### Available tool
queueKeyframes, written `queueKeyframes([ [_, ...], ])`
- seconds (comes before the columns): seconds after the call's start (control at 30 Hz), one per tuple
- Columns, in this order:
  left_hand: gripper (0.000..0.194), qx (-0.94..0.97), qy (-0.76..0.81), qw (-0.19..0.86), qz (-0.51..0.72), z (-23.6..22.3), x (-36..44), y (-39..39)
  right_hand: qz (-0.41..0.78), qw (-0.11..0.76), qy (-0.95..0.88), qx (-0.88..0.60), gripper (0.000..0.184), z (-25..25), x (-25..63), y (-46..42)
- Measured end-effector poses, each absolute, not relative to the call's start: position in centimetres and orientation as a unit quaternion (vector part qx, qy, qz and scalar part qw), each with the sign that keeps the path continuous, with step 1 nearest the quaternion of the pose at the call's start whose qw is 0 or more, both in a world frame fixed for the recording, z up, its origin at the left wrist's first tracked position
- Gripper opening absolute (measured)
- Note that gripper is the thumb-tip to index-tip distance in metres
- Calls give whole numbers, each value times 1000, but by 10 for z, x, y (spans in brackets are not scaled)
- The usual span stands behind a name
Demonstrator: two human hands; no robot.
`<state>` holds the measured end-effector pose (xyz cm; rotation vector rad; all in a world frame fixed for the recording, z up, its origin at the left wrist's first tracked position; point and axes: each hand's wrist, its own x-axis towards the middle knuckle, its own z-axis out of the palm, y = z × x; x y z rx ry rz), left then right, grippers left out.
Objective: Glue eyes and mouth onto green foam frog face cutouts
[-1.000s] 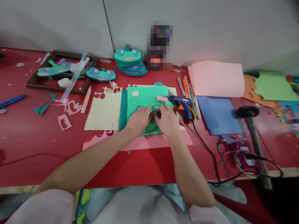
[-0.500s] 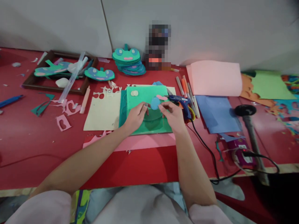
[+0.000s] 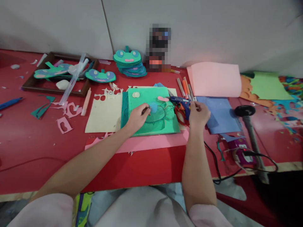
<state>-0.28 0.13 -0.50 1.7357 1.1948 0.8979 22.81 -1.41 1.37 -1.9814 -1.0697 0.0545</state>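
My left hand [image 3: 139, 117] pinches a blue foam circle [image 3: 153, 107] above green foam sheets [image 3: 139, 101]. My right hand [image 3: 200, 116] is at the right of these sheets, beside a blue glue gun [image 3: 182, 102] and the lower ends of several markers [image 3: 186, 87]. Its fingers are closed together; whether they grip a marker or something else is hidden. On the green sheets rest a pink foam strip [image 3: 163, 98] and two small cream circles [image 3: 135, 95]. Traced or cut curved outlines show in the green foam. Red scissor handles [image 3: 181, 116] lie under the glue gun.
Frog-face foam cutouts [image 3: 129, 58] are stacked by the wall. A brown frame [image 3: 30, 84] with tools stands left. Pink sheets [image 3: 216, 80], blue sheets [image 3: 221, 121] and a black-headed mallet [image 3: 246, 112] lie right. A black cable [image 3: 214, 162] runs along the right side.
My right hand has left the blue circle and moved right, to beside the glue gun and markers. My left hand keeps the circle, which has shifted slightly left.
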Motion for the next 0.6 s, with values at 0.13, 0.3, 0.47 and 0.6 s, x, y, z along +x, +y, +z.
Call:
queueKeyframes([
  [0.13,19,678,478,426,362,-6,-2,2,33,327,-432,-840,41,-3,237,-13],
  [0.3,20,671,474,439,364,-5,-3,2,66,273,-441,-852,44,-13,236,-10],
  [0.47,20,668,471,444,368,-6,-4,3,52,295,-428,-853,40,-9,235,-10],
  [0.6,21,659,466,455,376,-11,-4,5,14,353,-389,-851,38,3,229,-13],
])
